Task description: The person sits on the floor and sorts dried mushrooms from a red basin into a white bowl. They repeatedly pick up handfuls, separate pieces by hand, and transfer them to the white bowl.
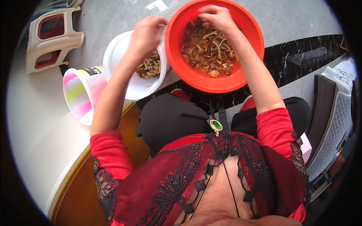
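Note:
A red plastic basin (209, 87) stands on the floor before me, holding brownish water and many pieces that look like soaked dried mushrooms (217, 45). Over its far side is my right hand (217, 18), fingers bent down at the edge of the pieces; whether they grip any is hidden. To the left, a white plastic tub (112, 55) holds more of the brown mushroom pieces (150, 67). My left hand (149, 29) hovers above the tub's far rim, close beside the basin. Its fingers are curled and blurred, so anything between them cannot be made out.
Left of the tub is a striped pink, yellow and white plastic bin (97, 80). A cream and red plastic stool (51, 44) is farther left. A black marble band (299, 56) crosses the grey floor. Quilted fabric (329, 132) hangs at the right, near a brown wooden surface (84, 180) at left.

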Tool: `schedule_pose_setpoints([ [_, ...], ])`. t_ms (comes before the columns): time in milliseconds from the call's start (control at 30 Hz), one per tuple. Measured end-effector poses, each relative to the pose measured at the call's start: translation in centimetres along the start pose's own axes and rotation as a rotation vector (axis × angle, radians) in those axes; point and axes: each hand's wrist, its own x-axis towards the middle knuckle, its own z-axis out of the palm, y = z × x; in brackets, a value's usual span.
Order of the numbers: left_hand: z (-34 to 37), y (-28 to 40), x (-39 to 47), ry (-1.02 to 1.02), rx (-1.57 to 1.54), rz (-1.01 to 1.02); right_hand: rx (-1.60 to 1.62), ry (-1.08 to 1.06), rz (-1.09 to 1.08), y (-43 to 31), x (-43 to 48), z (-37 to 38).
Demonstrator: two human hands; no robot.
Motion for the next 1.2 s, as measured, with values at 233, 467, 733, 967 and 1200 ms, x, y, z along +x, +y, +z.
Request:
schedule_pose_setpoints([
  [233, 15.3, 3.0, 5.8, -0.312, 0.146, -0.103, -1.005, 0.444, -0.095, 12.2, -3.4, -6.6],
  [467, 21.4, 1.6, 5.4, -0.478, 0.256, 0.017, -1.086, 0.266, -0.032, 13.5, -6.4, -4.9],
  [733, 22.6, 1.6, 9.8, 0.154, 0.294, 0.428, -1.305, 0.352, -0.483, 11.4, -0.4, -6.0],
  [967, 24.9, -1.0, 9.9, 0.171, 0.331, 0.372, -1.363, 0.194, -0.337, 13.4, 1.7, -5.2],
  [1200, 26.1, -1.1, 7.9, 0.101, -0.055, -0.127, -1.409, 0.229, -0.174, 13.1, 0.0, -4.5],
])
